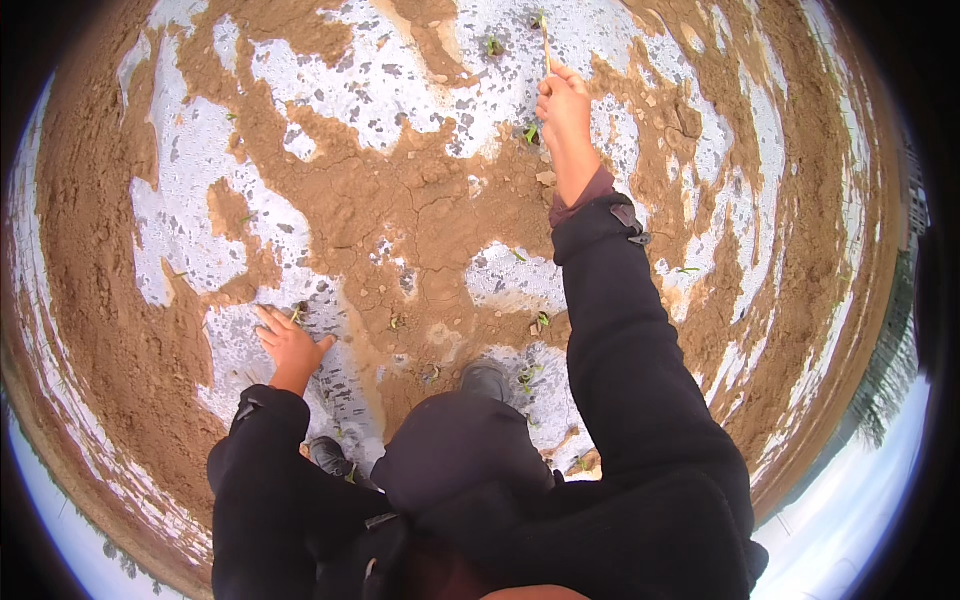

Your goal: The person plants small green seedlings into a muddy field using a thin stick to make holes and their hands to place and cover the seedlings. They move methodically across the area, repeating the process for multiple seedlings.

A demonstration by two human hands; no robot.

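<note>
My right hand (564, 101) reaches far forward, its fingers closed around a thin pale stick (547, 45). The stick's far tip is at a small green seedling (538, 21) in a hole of the whitish plastic mulch film (360, 82). A second seedling (493, 46) stands in its own hole to the left, and another seedling (531, 135) is beside my right wrist. My left hand (291, 346) is spread, palm down, on or just over the film at the lower left. Right by its fingers is a small plant in a hole (300, 311).
Brown cracked soil (420, 195) covers much of the film. Several more seedlings stand near my feet, among them one seedling (543, 321) ahead of my right boot (487, 379). My left boot (328, 454) rests on the film. More film strips (847, 150) run along the right.
</note>
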